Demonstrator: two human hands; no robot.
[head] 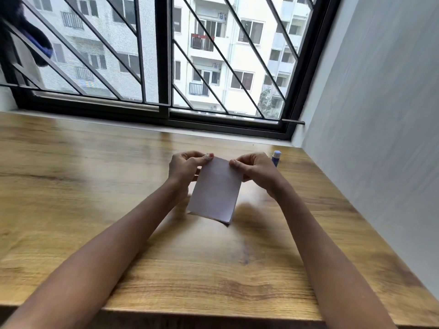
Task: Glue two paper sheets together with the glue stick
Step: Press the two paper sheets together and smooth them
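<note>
Two hands up over the table point(71, 186), both on the same piece of paper. Left hand point(184, 170) curled tight, thumb pressed flat on the top-left corner, remaining fingers tucked behind the sheet. Between the hands, paper sheets point(216, 191) held up off the wood, tilted, top edge pinched, bottom edge hanging free toward the camera. Looks like one white rectangle from the front; at the bottom right corner, a second layer just peeking out behind, so two layers lying flush, though hard to say whether separate sheets or one folded. Smooth, matte, faintly lilac in this light, crisp straight edges. Right hand point(255, 170) closed too, thumb and fingertips nipping the top-right corner. Further right, just beyond that hand, one glue stick point(276, 158) standing upright on the tabletop, blue cylinder with a paler rounded cap, partly hidden behind the knuckles, not touched by either hand. Underneath everything, warm wood-grain surface, slightly glossy. Behind, window point(164, 55) with dark diagonal bars; on the right, plain pale wall point(380, 115).
</note>
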